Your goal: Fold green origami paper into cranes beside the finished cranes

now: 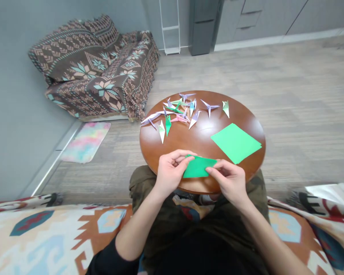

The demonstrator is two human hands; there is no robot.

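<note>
A black top (200, 254) — left sleeve (114, 258) leaving the forearm (145, 219) bare — and olive-brown camouflage-patterned trousers (141, 184).

On table (195, 142): cranes (177, 109) behind, sheets (236, 143) right

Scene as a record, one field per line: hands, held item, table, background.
left hand: pinching the left side of the green paper
right hand: pinching its right side
held item: green paper, above the near part of the table
table, far and left: paper birds in purple, green, white and pink
table, right: flat green sheets, slightly offset
background: covered sofa, pastel mat on the floor
</note>
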